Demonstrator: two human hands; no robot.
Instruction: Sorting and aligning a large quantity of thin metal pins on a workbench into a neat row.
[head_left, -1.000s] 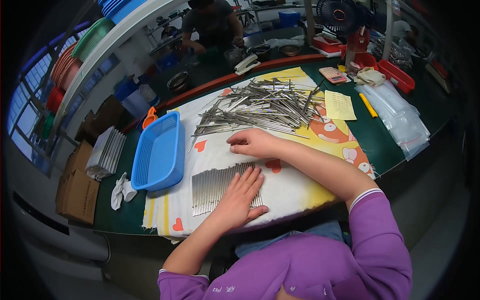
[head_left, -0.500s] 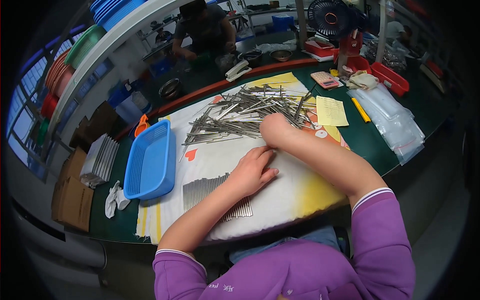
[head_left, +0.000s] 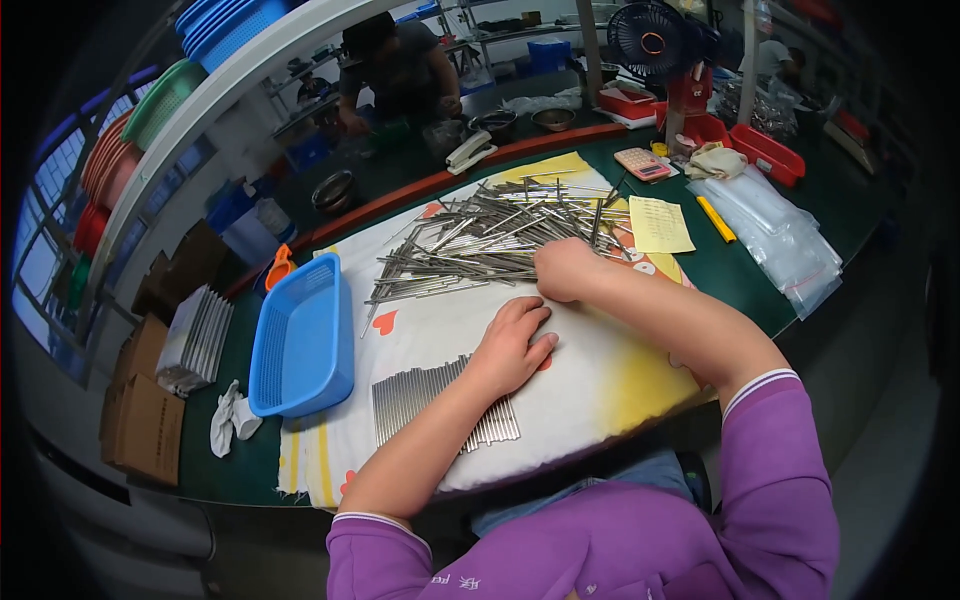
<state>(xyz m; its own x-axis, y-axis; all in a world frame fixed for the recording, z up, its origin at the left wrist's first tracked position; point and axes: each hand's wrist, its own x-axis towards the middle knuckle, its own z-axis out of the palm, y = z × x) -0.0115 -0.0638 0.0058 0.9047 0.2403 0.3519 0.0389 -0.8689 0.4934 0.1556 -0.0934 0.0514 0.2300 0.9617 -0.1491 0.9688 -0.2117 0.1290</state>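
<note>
A loose heap of thin metal rods [head_left: 470, 240] lies crisscrossed on a white and yellow printed cloth [head_left: 590, 370]. At the heap's near right edge is my right hand [head_left: 568, 270], its fingers curled in and turned down, so whatever they grip is hidden. My left hand [head_left: 512, 345] rests on the cloth just nearer to me, fingers stretched out and thumb apart, holding nothing that I can see. Under and beside my left forearm, a neat row of rods [head_left: 415, 400] lies side by side, partly covered by the arm.
A blue plastic basket [head_left: 300, 345] stands left of the cloth, with white gloves [head_left: 232, 415] beside it. To the right lie a yellow note [head_left: 660, 225], a yellow marker-like tool [head_left: 715, 219], clear plastic bags [head_left: 775, 245] and a pink calculator [head_left: 642, 164]. Across the bench is another person [head_left: 395, 80].
The view has shifted slightly. My right hand has drawn a little right and toward me along the heap's edge, fingers curled. My left hand stays nearly in place.
</note>
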